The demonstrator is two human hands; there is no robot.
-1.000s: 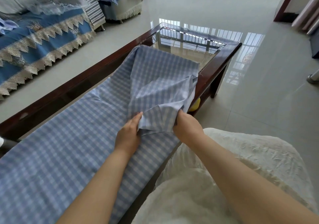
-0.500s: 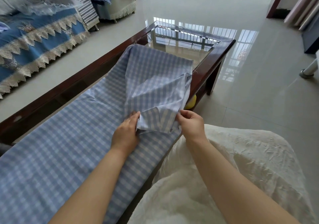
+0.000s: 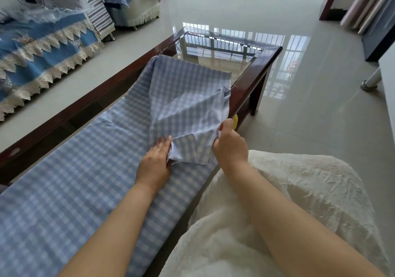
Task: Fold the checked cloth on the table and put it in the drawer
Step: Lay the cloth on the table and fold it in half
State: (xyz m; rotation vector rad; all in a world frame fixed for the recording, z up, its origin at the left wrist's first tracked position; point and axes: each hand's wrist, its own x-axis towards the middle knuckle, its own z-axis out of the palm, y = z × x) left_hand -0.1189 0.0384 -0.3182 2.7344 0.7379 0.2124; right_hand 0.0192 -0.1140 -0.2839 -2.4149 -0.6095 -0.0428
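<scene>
A view from a head-worn camera looks down along two bare forearms to a long, low table with a dark wooden frame and a glass top. A blue-and-white checked cloth lies spread along most of the table, covering it from the near end to a little short of the far end, where bare glass reflects window bars. The far end of the cloth is folded back toward the person, forming a loose, puckered flap that lies on top of the flat part.

The left hand rests on the cloth with its fingers reaching under the near corner of the flap — the thumb side touches the flap's edge, but whether it is pinching the fabric cannot be told. The right hand grips the other near corner of the flap, fingers curled round bunched fabric at the table's right edge.

A small yellow thing peeks out below the table edge, just beyond the right hand. A cream textured garment covers the person's lap. To the left stands a sofa under a blue cover with lace trim — glossy pale floor tiles lie all around.
</scene>
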